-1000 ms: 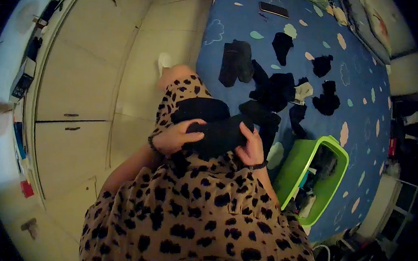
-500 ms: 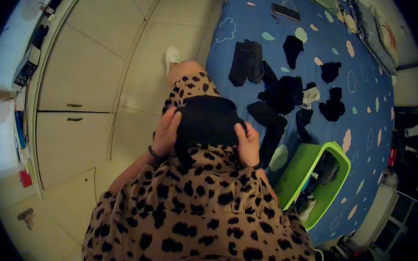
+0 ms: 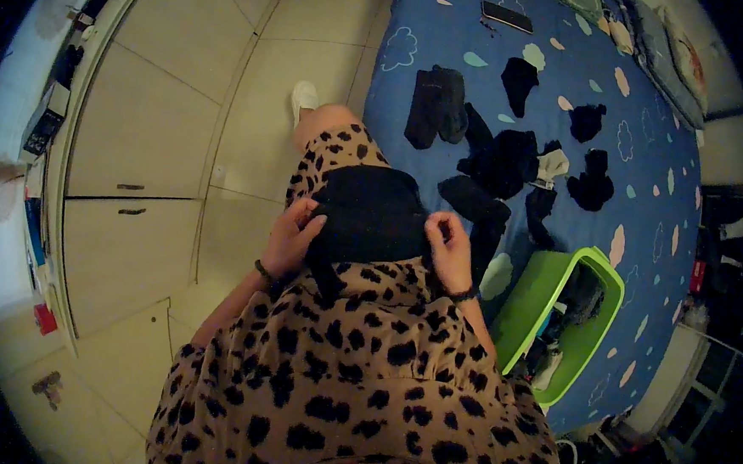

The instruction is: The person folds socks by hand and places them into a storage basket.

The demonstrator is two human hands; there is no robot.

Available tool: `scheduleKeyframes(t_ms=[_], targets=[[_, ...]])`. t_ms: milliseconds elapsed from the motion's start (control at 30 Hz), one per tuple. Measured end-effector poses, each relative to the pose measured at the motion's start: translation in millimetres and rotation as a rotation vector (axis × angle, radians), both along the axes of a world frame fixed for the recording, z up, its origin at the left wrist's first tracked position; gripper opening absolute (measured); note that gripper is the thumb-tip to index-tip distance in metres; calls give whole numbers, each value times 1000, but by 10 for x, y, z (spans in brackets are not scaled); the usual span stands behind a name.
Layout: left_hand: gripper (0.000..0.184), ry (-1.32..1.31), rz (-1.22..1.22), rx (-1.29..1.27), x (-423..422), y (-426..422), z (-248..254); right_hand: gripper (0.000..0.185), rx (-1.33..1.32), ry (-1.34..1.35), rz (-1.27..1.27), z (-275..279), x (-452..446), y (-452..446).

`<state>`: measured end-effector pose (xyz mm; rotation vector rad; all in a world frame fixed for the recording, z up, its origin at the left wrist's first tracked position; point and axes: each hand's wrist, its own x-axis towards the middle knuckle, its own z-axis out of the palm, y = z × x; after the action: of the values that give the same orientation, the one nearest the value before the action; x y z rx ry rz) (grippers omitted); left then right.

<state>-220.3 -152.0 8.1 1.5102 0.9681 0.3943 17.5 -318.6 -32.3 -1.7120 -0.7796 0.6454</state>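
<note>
A folded piece of black clothing [image 3: 370, 219] lies across my lap, over the leopard-print dress. Its exact kind cannot be made out. My left hand [image 3: 293, 237] grips its left edge, with a dark strip of the fabric hanging below. At the upper right edge my right hand [image 3: 449, 252] has its fingers curled in a pinch on the cloth. On the bed to the right lie a pair of dark socks [image 3: 437, 107] and a heap of black clothes [image 3: 505, 164], close to my right hand.
A green plastic basket [image 3: 515, 313] holding clothes stands on the blue bedsheet [image 3: 638, 325]. Smaller black garments [image 3: 591, 182] and a phone [image 3: 507, 17] also lie on the bed. Pale cabinets [image 3: 127, 260] line the left side, beyond a tiled floor [image 3: 301, 66].
My right hand has turned and its fingers have curled in at the garment's edge. My left hand has shifted slightly along its side. The black cloth looks flatter on my lap.
</note>
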Motion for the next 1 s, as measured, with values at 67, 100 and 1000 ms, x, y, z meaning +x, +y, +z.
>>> scheduleKeyframes(t_ms=[67, 100, 1000], targets=[[6, -21, -14, -3, -16, 13, -25, 14, -30, 155, -34, -59, 185, 105], [6, -41, -27, -8, -32, 1, -36, 15, -8, 244, -62, -75, 241, 203], [19, -56, -366, 280, 1010, 1024, 785, 18, 280, 738, 212, 116, 678, 1151]])
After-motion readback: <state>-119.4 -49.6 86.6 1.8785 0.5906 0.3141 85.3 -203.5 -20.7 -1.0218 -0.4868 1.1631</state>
